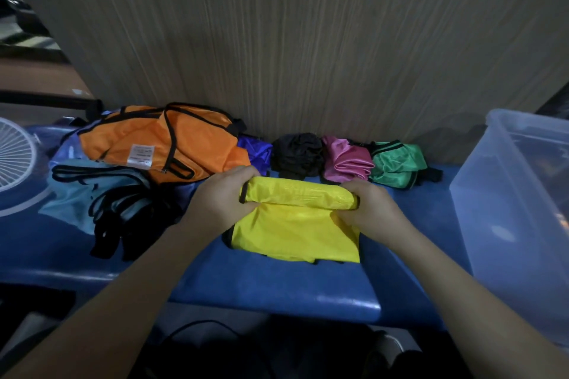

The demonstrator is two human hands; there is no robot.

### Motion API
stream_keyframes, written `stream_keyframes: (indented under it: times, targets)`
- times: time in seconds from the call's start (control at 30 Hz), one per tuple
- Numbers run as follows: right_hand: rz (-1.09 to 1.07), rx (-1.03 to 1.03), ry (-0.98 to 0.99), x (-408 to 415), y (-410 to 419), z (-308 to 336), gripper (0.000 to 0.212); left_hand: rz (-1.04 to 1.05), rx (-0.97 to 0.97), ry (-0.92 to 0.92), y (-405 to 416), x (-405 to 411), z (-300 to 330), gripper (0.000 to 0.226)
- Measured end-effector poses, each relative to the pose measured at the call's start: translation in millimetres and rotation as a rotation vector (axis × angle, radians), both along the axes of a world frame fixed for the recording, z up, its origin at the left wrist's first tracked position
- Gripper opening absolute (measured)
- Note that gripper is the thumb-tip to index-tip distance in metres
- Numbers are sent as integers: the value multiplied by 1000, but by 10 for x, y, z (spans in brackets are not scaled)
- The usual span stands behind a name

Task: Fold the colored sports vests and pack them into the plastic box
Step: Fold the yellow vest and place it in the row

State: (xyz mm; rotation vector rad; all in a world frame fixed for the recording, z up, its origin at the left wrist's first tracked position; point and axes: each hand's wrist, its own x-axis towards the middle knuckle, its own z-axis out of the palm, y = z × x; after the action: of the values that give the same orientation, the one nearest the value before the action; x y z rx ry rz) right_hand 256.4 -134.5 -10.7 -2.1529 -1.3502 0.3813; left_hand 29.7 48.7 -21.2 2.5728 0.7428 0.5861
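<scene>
A yellow vest (295, 231) lies on the blue table (277, 283) in front of me, its far end rolled over into a tube. My left hand (220, 197) grips the left end of that roll and my right hand (371, 206) grips the right end. Along the wall stand rolled vests: blue (257, 149), black (297, 154), pink (346, 160) and green (397, 164). Unfolded orange (160, 141) and light blue (80, 200) vests lie in a heap at the left. The clear plastic box (480, 194) stands at the right.
A wood-grain wall (308, 40) rises right behind the table. A white wire fan guard (15, 160) sits at the far left. Dark cables and objects lie on the floor below the table's front edge.
</scene>
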Motion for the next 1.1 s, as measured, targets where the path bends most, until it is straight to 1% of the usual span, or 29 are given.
stream_keyframes:
  times: [0.07,0.13,0.2,0.3,0.4,0.5,0.6,0.67,0.7,0.73,0.83,0.9,0.97,1.1]
  targets:
    - [-24,75,-11,-21,-24,-19,29,-79,83,-68,-23,-49,-5,30]
    - [-30,103,13,-51,-85,-47,33,-163,152,-100,-51,-106,-7,33]
    - [-15,89,36,-84,-179,-59,39,-222,232,-97,-84,-180,-31,40]
    - [15,54,148,-93,-341,-54,42,-281,304,-78,-135,-315,-80,49]
    - [104,93,141,-70,-463,-63,44,-320,261,-73,-207,-445,-91,53]
    - [225,48,196,-63,-560,-62,42,-363,185,-78,-276,-540,-72,48]
    - [302,12,203,-74,-632,-50,40,-381,134,-75,-340,-590,-66,42]
    - [333,-9,219,-68,-654,-34,34,-383,126,-57,-368,-621,-76,39]
    - [336,-21,231,-67,-656,-24,27,-379,133,-44,-375,-633,-84,38]
    - [324,-35,211,-67,-655,-23,21,-374,142,-33,-376,-641,-96,36]
    - [273,-47,56,-68,-622,-77,16,-348,189,-42,-366,-629,-167,30]
    - [236,-56,-31,-112,-575,-114,5,-333,208,-44,-358,-598,-230,24]
    - [210,-88,-59,-156,-540,-141,20,-333,204,-26,-350,-578,-259,22]
    - [148,-140,-140,-200,-560,-92,37,-367,165,69,-321,-586,-208,25]
